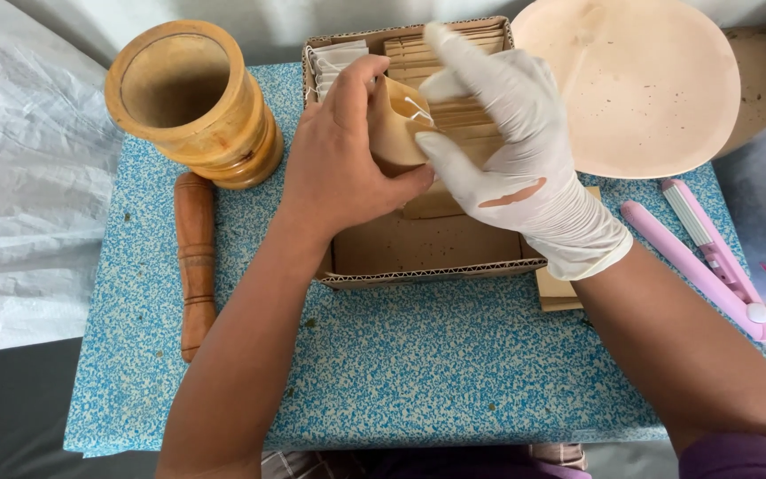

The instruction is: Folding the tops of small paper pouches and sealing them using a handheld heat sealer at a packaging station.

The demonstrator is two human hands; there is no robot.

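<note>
Over the open cardboard box point(427, 239), the bare left hand point(339, 164) clasped a small tan paper pouch point(394, 124) by its side, keeping it upright so its mouth faced the gloved right hand point(511, 151), whose fingertips pinched the pouch's white string point(418, 112). Stacked flat pouches point(454, 62) filled the far end of the box, within easy reach. Left of the box stood a wooden mortar point(192, 102) with its pestle point(195, 262) lying on the counter point(401, 364); right of it lay a pink heat-sealing clamp point(711, 262), and beyond it a round pale plate point(640, 80).

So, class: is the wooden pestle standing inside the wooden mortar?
No: the pestle lies flat on the speckled blue table, beside the mortar.
</note>
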